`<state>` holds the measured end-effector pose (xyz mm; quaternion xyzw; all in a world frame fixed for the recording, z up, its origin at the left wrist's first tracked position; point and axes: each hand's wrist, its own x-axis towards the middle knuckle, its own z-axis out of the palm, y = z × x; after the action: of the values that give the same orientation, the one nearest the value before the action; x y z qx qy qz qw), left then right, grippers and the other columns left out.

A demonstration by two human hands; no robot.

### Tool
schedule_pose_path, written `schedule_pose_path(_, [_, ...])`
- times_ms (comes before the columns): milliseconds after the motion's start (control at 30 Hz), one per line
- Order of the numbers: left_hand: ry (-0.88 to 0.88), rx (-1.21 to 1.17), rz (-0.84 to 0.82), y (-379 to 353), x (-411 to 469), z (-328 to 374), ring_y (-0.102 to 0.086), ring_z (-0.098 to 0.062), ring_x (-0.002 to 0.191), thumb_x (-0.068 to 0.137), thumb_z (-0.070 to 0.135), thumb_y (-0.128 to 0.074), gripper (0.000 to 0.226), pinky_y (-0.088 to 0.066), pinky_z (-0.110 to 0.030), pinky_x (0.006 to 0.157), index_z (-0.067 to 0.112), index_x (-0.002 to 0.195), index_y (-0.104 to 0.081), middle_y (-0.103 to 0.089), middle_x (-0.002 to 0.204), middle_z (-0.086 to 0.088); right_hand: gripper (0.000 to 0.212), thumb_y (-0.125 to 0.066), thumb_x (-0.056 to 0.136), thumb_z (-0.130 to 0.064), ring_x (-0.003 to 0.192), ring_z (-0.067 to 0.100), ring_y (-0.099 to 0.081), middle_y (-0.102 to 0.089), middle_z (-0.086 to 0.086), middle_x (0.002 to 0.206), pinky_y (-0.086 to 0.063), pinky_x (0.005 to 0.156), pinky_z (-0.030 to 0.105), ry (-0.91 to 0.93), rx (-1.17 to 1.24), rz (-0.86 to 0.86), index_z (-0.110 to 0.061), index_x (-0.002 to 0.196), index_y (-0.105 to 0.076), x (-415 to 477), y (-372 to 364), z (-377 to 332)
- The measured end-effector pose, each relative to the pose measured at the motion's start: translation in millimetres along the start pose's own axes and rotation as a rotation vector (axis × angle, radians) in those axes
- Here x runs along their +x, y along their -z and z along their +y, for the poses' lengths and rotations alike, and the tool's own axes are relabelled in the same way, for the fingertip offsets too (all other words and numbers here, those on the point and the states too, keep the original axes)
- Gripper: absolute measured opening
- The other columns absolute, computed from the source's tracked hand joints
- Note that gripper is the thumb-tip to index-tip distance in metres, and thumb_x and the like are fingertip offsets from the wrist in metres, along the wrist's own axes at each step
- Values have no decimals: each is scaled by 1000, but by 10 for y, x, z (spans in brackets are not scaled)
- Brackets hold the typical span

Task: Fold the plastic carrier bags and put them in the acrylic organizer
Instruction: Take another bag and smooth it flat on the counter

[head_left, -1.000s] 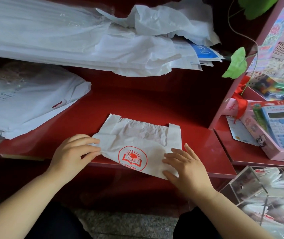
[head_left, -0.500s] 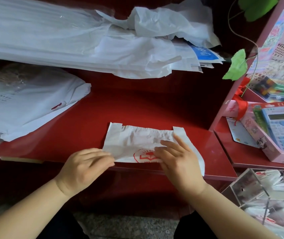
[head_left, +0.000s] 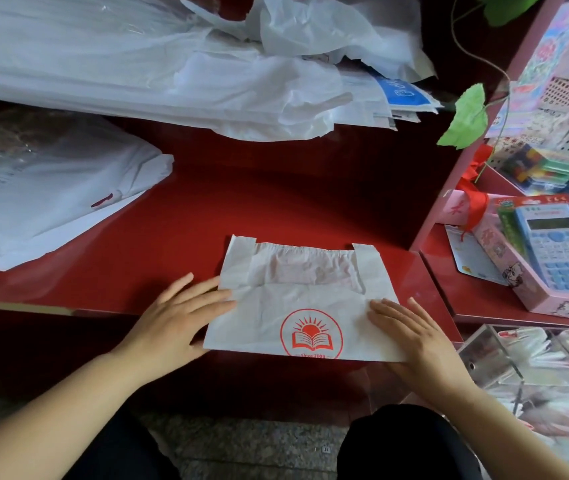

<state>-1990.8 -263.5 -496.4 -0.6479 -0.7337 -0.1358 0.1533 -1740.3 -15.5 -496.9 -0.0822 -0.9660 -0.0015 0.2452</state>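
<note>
So that the bag [head_left: 304, 306] lies flat on the worktop [head_left: 276, 209] for folding, the left hand [head_left: 179, 317] and right hand [head_left: 411, 337] press its sides, grips open, clasping nothing.

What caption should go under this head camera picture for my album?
Two hands, left and right, press a white bag flat on a red counter, with the organizer nearby.

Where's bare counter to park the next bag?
Bare red counter lies between the carrier bag under both hands and the white bag heap behind. Crowded: the flat bag stack at left, the calculator box at right.
</note>
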Motion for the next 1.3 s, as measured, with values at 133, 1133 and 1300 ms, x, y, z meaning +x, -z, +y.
schedule_pose_path(133, [83,-221,61,-36,-39,-86,-28,21,123,46,-13,-84,59,-18,-9,107,18,95,-72,-59,111,25,40,-66,55,-6,104,8,-54,-70,2,102,-22,107,11,-128,172,14,-15,94,-70,-7,67,1])
schedule_pose_path(1133, [931,-98,143,108,536,340,-61,-39,86,88,14,-58,22,-36,-41,83,2,106,-57,-67,92,-18,31,-32,99,-29,103,27,-58,-62,5,114,-35,70,26,-782,-129,-386,-21,122,-52,1022,129,-51])
schedule_pose_path(1300, [558,-12,11,106,587,472,-60,-37,102,88,47,-28,57,-40,-54,92,11,114,-64,-62,114,-17,28,-37,97,-33,98,26,-59,-63,4,107,-37,68,26,-793,-125,-419,-18,112,-55,1063,85,-52])
